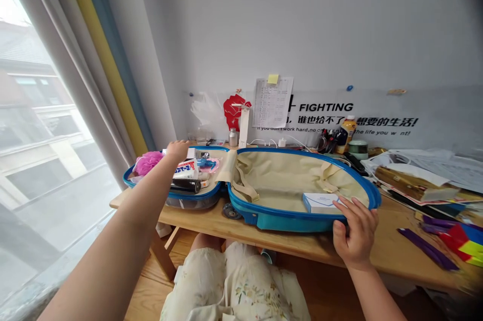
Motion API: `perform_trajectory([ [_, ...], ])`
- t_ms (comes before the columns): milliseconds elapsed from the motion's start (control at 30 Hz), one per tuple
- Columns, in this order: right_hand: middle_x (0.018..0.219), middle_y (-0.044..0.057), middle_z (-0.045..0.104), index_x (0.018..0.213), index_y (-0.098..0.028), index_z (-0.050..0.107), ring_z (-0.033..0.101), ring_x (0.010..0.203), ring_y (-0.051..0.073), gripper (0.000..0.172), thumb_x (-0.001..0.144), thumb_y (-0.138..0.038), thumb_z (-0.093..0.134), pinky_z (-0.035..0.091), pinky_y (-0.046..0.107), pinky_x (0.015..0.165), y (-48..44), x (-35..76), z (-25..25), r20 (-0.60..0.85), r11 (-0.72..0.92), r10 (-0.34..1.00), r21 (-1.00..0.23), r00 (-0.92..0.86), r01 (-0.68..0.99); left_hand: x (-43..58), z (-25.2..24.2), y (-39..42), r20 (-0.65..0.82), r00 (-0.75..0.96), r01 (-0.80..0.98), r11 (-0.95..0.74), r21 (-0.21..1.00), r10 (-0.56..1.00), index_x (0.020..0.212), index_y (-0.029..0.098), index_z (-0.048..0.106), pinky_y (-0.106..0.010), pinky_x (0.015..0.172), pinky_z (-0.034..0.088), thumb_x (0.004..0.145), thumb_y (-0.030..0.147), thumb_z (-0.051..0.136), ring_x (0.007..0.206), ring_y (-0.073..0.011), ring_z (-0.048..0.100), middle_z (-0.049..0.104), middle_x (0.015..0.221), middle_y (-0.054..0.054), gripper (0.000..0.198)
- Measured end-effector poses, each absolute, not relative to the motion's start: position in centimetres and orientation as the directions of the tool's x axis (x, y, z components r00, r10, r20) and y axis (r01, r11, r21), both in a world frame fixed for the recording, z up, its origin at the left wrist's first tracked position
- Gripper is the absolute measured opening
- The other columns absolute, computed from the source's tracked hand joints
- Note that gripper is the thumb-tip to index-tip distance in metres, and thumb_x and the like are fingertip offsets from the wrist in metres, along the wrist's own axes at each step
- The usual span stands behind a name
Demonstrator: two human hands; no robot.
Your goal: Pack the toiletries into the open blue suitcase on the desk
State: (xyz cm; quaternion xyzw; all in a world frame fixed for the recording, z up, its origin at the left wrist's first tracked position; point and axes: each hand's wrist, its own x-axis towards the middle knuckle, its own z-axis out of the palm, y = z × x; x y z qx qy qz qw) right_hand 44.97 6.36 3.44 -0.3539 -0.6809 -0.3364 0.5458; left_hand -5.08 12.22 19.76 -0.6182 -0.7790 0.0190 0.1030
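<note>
A blue suitcase [287,218] lies open on the wooden table, its beige-lined right half holding a white and blue box [320,203] near the front right. The left half is packed with a pink bath puff [148,163], a toothpaste box [184,169], a black cylinder [185,185] and a blue item [206,163]. My left hand [178,150] reaches over the far side of that half, by a white object; its fingertips are hidden. My right hand [355,230] rests at the front right rim, fingers spread, fingertips beside the box, holding nothing.
Behind the suitcase stand a silver bottle [233,137], a white upright lamp [244,127] and cables. An orange bottle [347,132], a green jar [358,149], papers [418,165] and purple strips [428,248] are at the right. A curtain [94,54] hangs left.
</note>
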Motion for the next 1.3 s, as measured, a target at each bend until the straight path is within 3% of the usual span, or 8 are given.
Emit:
perform_trajectory([
  [200, 0.111, 0.012, 0.069, 0.115, -0.019, 0.064, 0.058, 0.118, 0.028, 0.035, 0.097, -0.034, 0.038, 0.031, 0.049, 0.11, 6.4, 45.0, 3.4, 0.983, 0.534, 0.113, 0.063, -0.145, 0.843, -9.3, 17.4, 12.9, 0.088, -0.201, 0.93, 0.218, -0.297, 0.976, 0.144, 0.025, 0.044, -0.047, 0.104, 0.04, 0.085, 0.024, 0.06, 0.134, -0.0336, 0.05, 0.057, 0.142, -0.017, 0.062],
  [400, 0.112, 0.012, 0.069, 0.116, -0.02, 0.063, 0.058, 0.118, 0.028, 0.036, 0.096, -0.035, 0.037, 0.031, 0.048, 0.111, 6.4, 45.3, 3.1, 0.978, 0.522, 0.136, 0.065, -0.158, 0.851, -9.0, 16.8, 14.5, 0.109, -0.164, 0.919, 0.192, -0.344, 0.98, 0.136, 0.02, 0.049, -0.048, 0.096, 0.043, 0.089, 0.023, 0.052, 0.126, -0.0334, 0.056, 0.061, 0.135, -0.02, 0.047],
  [533, 0.112, 0.012, 0.069, 0.116, -0.02, 0.063, 0.058, 0.119, 0.028, 0.037, 0.097, -0.035, 0.037, 0.03, 0.048, 0.111, 6.4, 45.3, 3.1, 0.979, 0.519, 0.135, 0.061, -0.153, 0.852, -8.7, 18.2, 13.9, 0.179, -0.106, 0.92, 0.165, -0.356, 0.978, 0.14, 0.014, 0.042, -0.051, 0.097, 0.043, 0.091, 0.025, 0.048, 0.123, -0.0362, 0.057, 0.058, 0.134, -0.024, 0.05],
  [667, 0.11, 0.012, 0.069, 0.113, -0.02, 0.065, 0.059, 0.117, 0.028, 0.038, 0.097, -0.038, 0.035, 0.031, 0.049, 0.111, 6.4, 45.1, 3.1, 0.981, 0.521, 0.152, 0.023, -0.119, 0.853, -5.4, 21.8, 13.5, 0.282, 0.064, 0.936, 0.041, -0.35, 0.957, 0.151, 0.014, 0.029, -0.042, 0.106, 0.039, 0.094, 0.032, 0.045, 0.127, -0.0321, 0.053, 0.05, 0.142, -0.021, 0.061],
  [833, 0.109, 0.012, 0.069, 0.112, -0.02, 0.064, 0.059, 0.118, 0.027, 0.037, 0.097, -0.038, 0.035, 0.03, 0.049, 0.112, 6.4, 45.0, 3.0, 0.983, 0.52, 0.145, 0.02, -0.111, 0.854, 4.7, 24.8, 12.1, 0.358, 0.422, 0.905, -0.411, -0.11, 0.833, 0.158, 0.021, 0.013, -0.037, 0.094, 0.049, 0.094, 0.043, 0.048, 0.11, -0.0272, 0.063, 0.051, 0.141, -0.016, 0.076],
  [967, 0.111, 0.012, 0.069, 0.115, -0.02, 0.063, 0.058, 0.119, 0.028, 0.037, 0.097, -0.038, 0.036, 0.031, 0.049, 0.11, 6.3, 45.2, 3.0, 0.979, 0.517, 0.162, 0.025, -0.126, 0.856, 13.7, 22.8, 10.9, 0.313, 0.7, 0.625, -0.763, 0.166, 0.642, 0.156, 0.02, 0.019, -0.035, 0.1, 0.046, 0.09, 0.038, 0.056, 0.118, -0.0235, 0.059, 0.053, 0.142, -0.015, 0.078],
  [1100, 0.111, 0.012, 0.069, 0.116, -0.02, 0.062, 0.056, 0.121, 0.028, 0.035, 0.096, -0.034, 0.038, 0.03, 0.049, 0.111, 6.3, 45.2, 3.0, 0.979, 0.532, 0.144, 0.049, -0.147, 0.845, 19.2, 18.6, 11.1, 0.174, 0.776, 0.539, -0.781, 0.314, 0.606, 0.154, 0.015, 0.023, -0.034, 0.102, 0.044, 0.09, 0.036, 0.059, 0.12, -0.0232, 0.057, 0.052, 0.144, -0.017, 0.076],
  [1300, 0.109, 0.011, 0.069, 0.113, -0.022, 0.063, 0.059, 0.117, 0.027, 0.033, 0.095, -0.033, 0.038, 0.031, 0.05, 0.111, 6.3, 45.0, 3.0, 0.98, 0.525, 0.154, 0.025, -0.123, 0.851, 20.4, 15.9, 11.9, -0.047, 0.744, 0.656, -0.715, 0.241, 0.666, 0.155, 0.019, 0.021, -0.032, 0.099, 0.045, 0.091, 0.036, 0.058, 0.117, -0.0229, 0.059, 0.054, 0.14, -0.014, 0.076],
])
